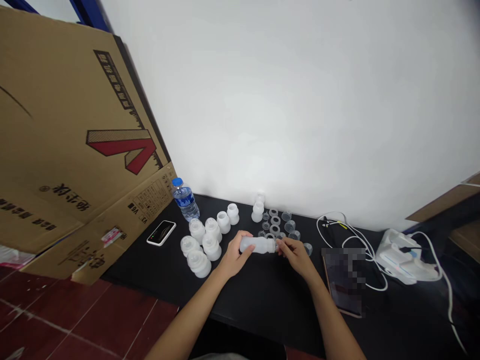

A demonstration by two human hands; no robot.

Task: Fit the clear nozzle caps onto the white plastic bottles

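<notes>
My left hand [234,255] grips the body of a translucent white plastic bottle [258,245], which lies sideways above the black table [258,295]. My right hand [296,255] holds its narrow neck end, and the fingers hide the tip. Just left of my left hand stand several white frosted plastic funnel-shaped pieces [200,263]. Beyond my right hand lie several small clear plastic rings and caps [275,221]. Two stacked white pieces [258,210] stand at the back.
A water bottle with a blue cap [184,199] and a smartphone [161,233] lie left. A large cardboard sheet [75,150] leans there above a red tiled floor [93,320]. Right are a dark tablet [343,282], white cables [360,250] and a white device [403,257]. A white wall rises behind.
</notes>
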